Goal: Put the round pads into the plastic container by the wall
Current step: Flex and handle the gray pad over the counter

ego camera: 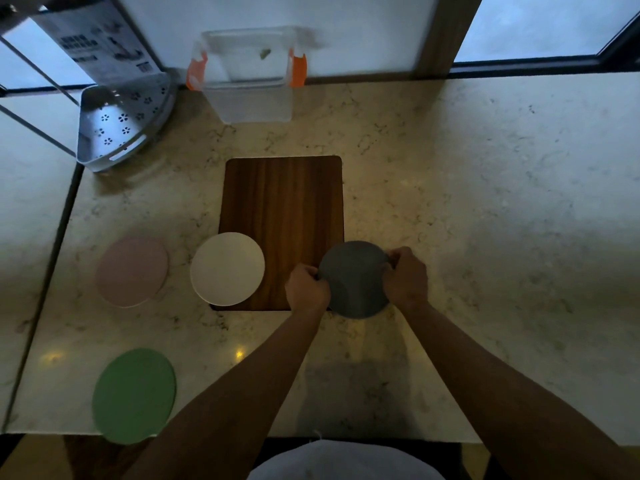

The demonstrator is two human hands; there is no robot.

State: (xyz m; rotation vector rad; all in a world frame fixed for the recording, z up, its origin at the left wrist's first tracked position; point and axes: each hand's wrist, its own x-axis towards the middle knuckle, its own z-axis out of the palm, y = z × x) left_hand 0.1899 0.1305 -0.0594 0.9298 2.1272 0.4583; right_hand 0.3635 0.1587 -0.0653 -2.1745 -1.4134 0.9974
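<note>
A dark grey round pad (355, 280) lies over the near right corner of the wooden board (284, 206). My left hand (306, 287) grips its left edge and my right hand (405, 277) grips its right edge. A white round pad (227, 268) overlaps the board's near left corner. A pink pad (131, 271) lies further left, and a green pad (134, 394) sits at the counter's near left edge. The clear plastic container (247, 76) with orange clips stands open by the wall at the back.
A grey perforated corner rack (121, 124) leans at the back left, with a printed card above it. The marble counter (485, 202) spreads to the right. Its left edge runs diagonally past the pink pad. A window frame lines the back right.
</note>
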